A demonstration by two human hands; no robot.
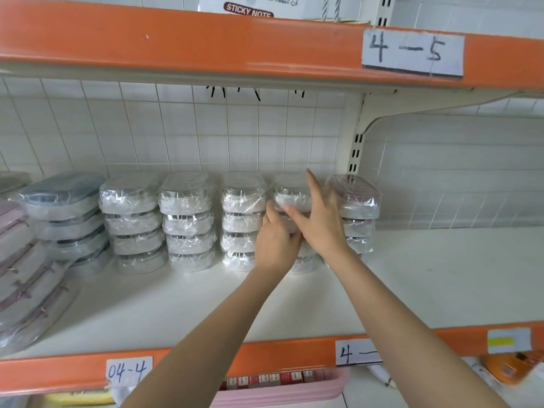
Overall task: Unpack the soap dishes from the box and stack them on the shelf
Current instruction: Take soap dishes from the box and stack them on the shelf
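At the far left of the white shelf (412, 275), flat pink-trimmed packs (26, 278) are lying slumped, and next to them a stack of grey-lidded dishes (63, 219) is leaning a little. Moving right, three tidy stacks of wrapped soap dishes (188, 222) are standing side by side against the tiled back wall (206, 128).

Then comes the stack being worked on (291, 198). The left hand (275, 242) is pressing against its front left side, fingers curled round the edge of the middle dishes. The right hand (319, 222) is lying across the front of the upper dishes with fingers straight and spread, one pointing up past the top; it is holding nothing. The stack is sitting directly ahead of both hands, its long axis upright, and the right hand is reaching higher on it.

Just beside it on the right, a shorter stack with a pinkish top dish (354, 198) is crowding close, leaving little room. The box is out of sight.
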